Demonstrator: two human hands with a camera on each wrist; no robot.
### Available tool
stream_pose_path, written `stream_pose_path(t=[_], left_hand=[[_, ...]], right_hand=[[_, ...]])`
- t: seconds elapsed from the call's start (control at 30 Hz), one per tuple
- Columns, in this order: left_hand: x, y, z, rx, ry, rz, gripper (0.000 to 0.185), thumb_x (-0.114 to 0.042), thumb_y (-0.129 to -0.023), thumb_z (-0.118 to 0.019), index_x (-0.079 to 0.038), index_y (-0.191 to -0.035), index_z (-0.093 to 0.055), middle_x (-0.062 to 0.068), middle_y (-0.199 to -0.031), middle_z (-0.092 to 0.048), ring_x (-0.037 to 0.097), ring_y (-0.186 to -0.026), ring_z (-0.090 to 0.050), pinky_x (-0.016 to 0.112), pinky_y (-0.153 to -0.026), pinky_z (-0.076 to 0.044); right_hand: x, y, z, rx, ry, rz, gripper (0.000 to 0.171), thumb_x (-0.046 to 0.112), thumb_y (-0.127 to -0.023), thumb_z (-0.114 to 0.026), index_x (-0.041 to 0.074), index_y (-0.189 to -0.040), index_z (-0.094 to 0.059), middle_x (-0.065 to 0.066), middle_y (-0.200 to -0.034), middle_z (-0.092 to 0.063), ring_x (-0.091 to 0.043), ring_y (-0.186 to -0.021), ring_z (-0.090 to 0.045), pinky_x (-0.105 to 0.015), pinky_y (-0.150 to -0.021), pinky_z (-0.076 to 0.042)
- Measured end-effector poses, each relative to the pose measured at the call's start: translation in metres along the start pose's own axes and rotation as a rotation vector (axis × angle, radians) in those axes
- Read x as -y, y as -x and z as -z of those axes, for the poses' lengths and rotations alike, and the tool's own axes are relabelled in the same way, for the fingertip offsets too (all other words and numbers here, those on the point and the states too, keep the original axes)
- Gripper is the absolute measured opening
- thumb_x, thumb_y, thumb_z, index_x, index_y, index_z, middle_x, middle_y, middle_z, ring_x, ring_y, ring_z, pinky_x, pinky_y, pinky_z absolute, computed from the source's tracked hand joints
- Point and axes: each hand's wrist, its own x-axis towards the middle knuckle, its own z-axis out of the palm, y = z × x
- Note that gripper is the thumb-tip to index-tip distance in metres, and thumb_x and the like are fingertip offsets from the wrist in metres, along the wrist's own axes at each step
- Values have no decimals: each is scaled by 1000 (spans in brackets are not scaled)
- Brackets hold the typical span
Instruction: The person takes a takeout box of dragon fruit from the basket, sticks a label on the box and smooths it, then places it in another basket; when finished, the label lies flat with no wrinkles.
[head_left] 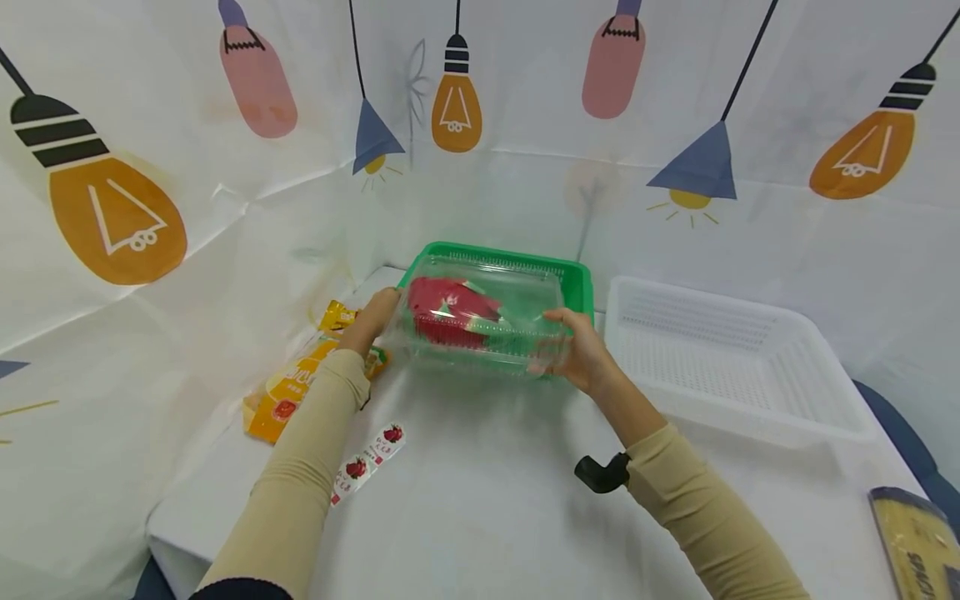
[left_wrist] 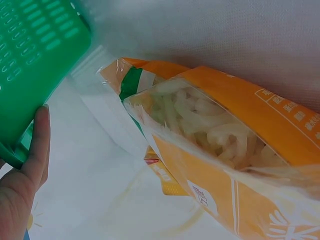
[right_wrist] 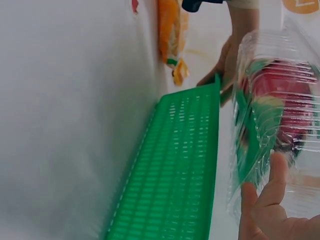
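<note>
My right hand (head_left: 583,350) holds a clear plastic lidded box (head_left: 525,292) by its right end. Inside the box lies a red dragon fruit (head_left: 450,304) with green scales, toward the left end. The box is tilted and held over a green slotted basket (head_left: 579,292), overlapping most of it in the head view. At the basket's left end, my left hand (head_left: 375,317) grips the rim; in the left wrist view a finger (left_wrist: 39,145) lies along the outer wall. Thumb and fingertips of the right hand (right_wrist: 272,215) pinch the box's edge in the right wrist view.
Left of the basket lies an orange snack bag (head_left: 288,392) with pale curled pieces showing through its window. A strip of fruit stickers (head_left: 371,458) is on the white table. A white slotted basket (head_left: 750,421) stands at right, and a tan packet (head_left: 918,542) near the right edge.
</note>
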Motion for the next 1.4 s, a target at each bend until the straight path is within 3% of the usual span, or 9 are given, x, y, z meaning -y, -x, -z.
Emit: stream_pose_path(t=[0.17,0.23,0.4,0.63,0.9,0.97,1.13,1.3,1.4], left_hand=[[75,-53,-37,-81,-105,-94,33,-20,-103,-34,2,-105,-59,24,-105,-58,37,-99,-54,46,-83,-45],[82,-59,-42,-61,-90,-73,31,-18,-103,-34,2,-103,-57,25,-106,-57,39,-101,-54,49,-86,-44],[72,-53,-39,-23,-45,4,30,-16,-104,-31,3,-102,-55,26,-108,-55,39,-105,-52,49,-93,-41],[73,-55,-43,-50,-92,-5,38,-2,-94,-37,12,-127,-50,31,-121,-51,42,-114,-48,51,-97,-39],[74,-55,-42,17,-32,-2,55,2,-87,-36,12,-140,-31,29,-143,-33,39,-134,-26,45,-109,-22],[78,-58,-44,-15,-34,-23,57,4,-82,-39,13,-138,-37,30,-139,-38,41,-130,-32,47,-106,-28],[92,-70,-51,-27,-37,-20,52,1,-85,-41,10,-136,-43,29,-133,-44,40,-124,-40,54,-100,-34],[111,-82,-60,-62,-40,-60,52,-1,-83,-43,10,-133,-46,30,-128,-48,39,-120,-44,50,-99,-37],[84,-62,-44,-25,-23,-39,51,0,-84,-43,11,-134,-44,29,-128,-48,35,-116,-46,45,-100,-38]], right_hand=[[-5,6,-1,18,5,-2,68,25,-92,-44,16,-146,-4,-33,-137,-24,-53,-118,-39,-49,-80,-51],[-8,9,0,23,7,-6,69,25,-92,-44,16,-146,-1,-33,-138,-23,-53,-120,-37,-50,-82,-51],[-14,14,2,21,16,-8,71,24,-93,-42,15,-146,3,-32,-138,-22,-53,-119,-38,-50,-82,-50],[-21,23,3,-3,18,9,62,23,-93,-45,10,-138,-4,-25,-124,-32,-46,-109,-49,-48,-78,-52],[-27,37,6,5,35,33,58,22,-94,-43,7,-134,-4,-25,-128,-28,-47,-111,-48,-49,-77,-52],[-28,40,7,3,32,40,55,22,-93,-44,6,-131,-7,-23,-128,-27,-45,-108,-51,-50,-76,-52],[-31,44,8,-9,31,42,44,21,-93,-45,8,-123,-14,-23,-126,-29,-40,-99,-55,-47,-73,-53],[-35,50,9,-8,16,41,38,20,-92,-45,11,-116,-18,-23,-125,-33,-41,-99,-56,-48,-74,-53],[-38,53,10,-12,7,40,35,19,-92,-45,12,-114,-19,-22,-121,-37,-42,-99,-57,-49,-76,-52]])
